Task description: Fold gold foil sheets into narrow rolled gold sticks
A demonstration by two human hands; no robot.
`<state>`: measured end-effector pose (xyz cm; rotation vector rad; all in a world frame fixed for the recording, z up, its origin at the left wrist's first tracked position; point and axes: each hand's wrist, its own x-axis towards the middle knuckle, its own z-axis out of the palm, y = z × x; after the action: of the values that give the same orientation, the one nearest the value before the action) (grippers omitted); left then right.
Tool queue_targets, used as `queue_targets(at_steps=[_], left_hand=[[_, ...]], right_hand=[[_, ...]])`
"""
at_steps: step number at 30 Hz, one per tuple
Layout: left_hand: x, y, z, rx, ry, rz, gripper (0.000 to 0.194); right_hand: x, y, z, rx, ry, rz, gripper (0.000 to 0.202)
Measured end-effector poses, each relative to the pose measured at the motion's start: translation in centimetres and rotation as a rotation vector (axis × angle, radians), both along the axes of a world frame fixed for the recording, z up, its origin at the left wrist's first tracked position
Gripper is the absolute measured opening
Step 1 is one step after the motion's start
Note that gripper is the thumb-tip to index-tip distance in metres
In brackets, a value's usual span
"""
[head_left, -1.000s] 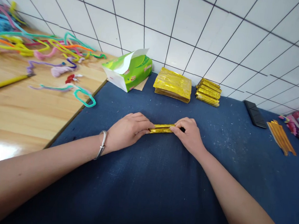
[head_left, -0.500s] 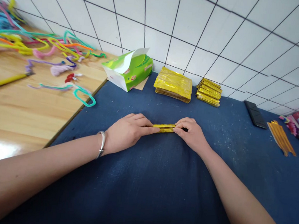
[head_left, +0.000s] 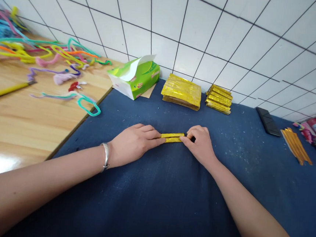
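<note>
So from where I'm standing, the thing that just changed is the grip on the folded gold strip (head_left: 173, 135), which is on the dark blue bench (head_left: 151, 199) right between both hands. A moment ago the fingers of the right hand (head_left: 201, 144) were wrapped over its whole right end, and now the far half's tip pokes out clear, with thumb and forefinger curled in a loop and, as far as I can tell, pinching just the near half's corner. The left hand (head_left: 133, 144) has its fingers bunched over the left end, thumb along the near edge, pinching it down. Both halves now show side by side with a neat seam, so I'd say the fold is sitting flatter and more even than it was. Material looks like shiny crinkly foil paper, same sort as the thick rectangular gold stack (head_left: 181, 93) at the back and the ridged, narrower gold bundle (head_left: 218, 99) next to it. Glossy green carton (head_left: 147, 77) left of those, all angular with a white flap sticking up, and off on the pale, smooth wooden top (head_left: 49, 123) there's a fuzzy teal loop (head_left: 88, 109), softly bent
</note>
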<state>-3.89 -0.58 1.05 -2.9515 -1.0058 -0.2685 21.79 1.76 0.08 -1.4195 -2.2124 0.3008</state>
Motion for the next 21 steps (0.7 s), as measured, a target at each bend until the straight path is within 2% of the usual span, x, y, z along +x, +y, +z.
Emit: queue_targets(at_steps=[3,6,9,14,21], left_hand=[[0.1,-0.2,0.2,0.034,0.023,-0.016,0.041],[0.0,-0.1,0.2,0.079,0.021,-0.043,0.037],[-0.3,0.4,0.0,0.136,0.007,-0.065,0.035],[-0.4,1.0,0.1,0.201,0.015,-0.072,0.032],[-0.2,0.2,0.6,0.177,0.101,-0.027,0.031]], right_hand=[[0.0,-0.2,0.0,0.056,0.011,-0.021,0.016],[0.0,-0.4,0.0,0.102,-0.013,0.086,0.009],[-0.1,-0.6,-0.1,0.136,-0.086,0.169,0.013],[-0.5,-1.5,0.3,0.238,-0.213,0.187,0.017],[-0.4,-2.4,1.2,0.307,-0.414,0.291,0.022]])
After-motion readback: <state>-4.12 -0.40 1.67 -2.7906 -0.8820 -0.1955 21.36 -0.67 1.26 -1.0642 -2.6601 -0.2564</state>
